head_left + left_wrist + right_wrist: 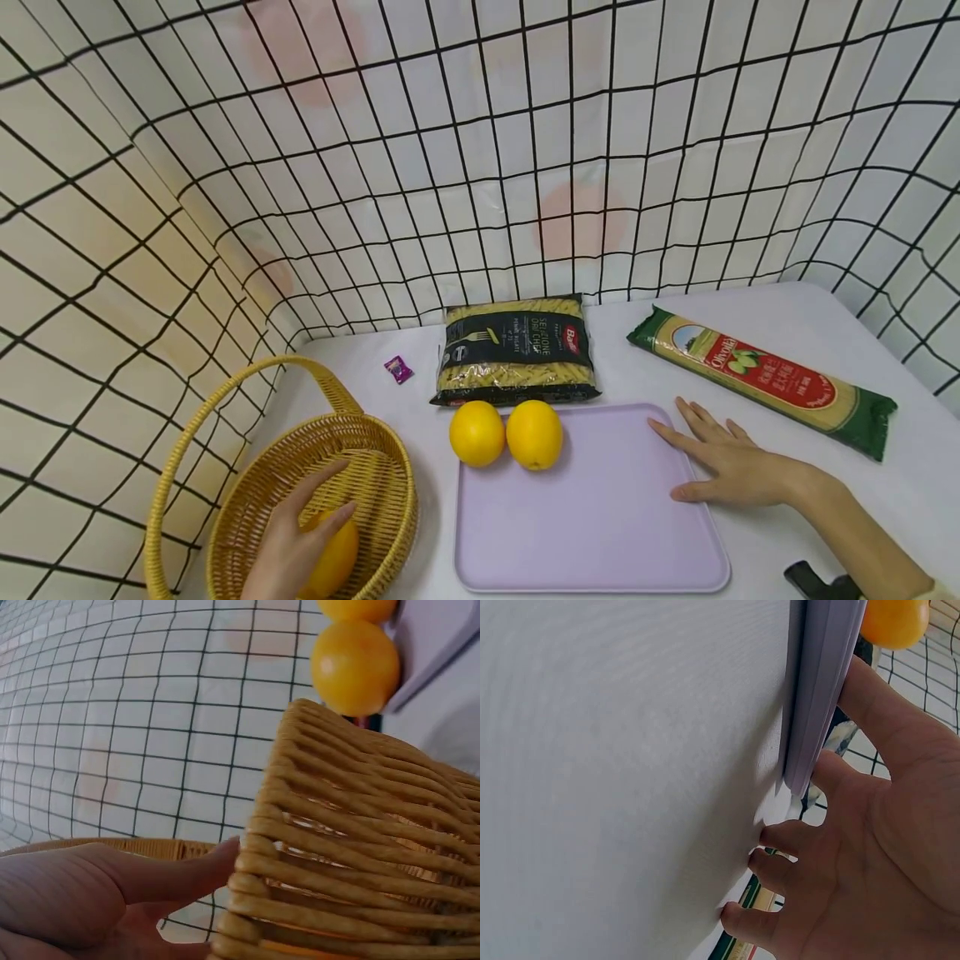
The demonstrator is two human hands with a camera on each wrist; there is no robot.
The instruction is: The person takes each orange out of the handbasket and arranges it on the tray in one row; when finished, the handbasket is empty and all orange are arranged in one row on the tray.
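My left hand (288,542) reaches into the wicker basket (408,500), its thumb and a finger extended and spread over an orange (341,558) there. Whether it touches that orange is hard to tell; part of the fruit is hidden behind the hand. In the left wrist view the basket wall (360,847) covers most of the fingers. With fingers spread, my right hand (738,467) rests at the right edge of the lilac tray (592,517). Its thumb and a finger touch the tray's rim in the right wrist view. Two oranges (477,433) (534,435) sit side by side at the tray's far left corner.
Behind the tray lies a bag of penne (516,350). A long spaghetti packet (765,379) lies at the right, beyond my right hand. A small purple wrapped candy (398,369) is near the back left. Black wire mesh (525,167) surrounds the white table.
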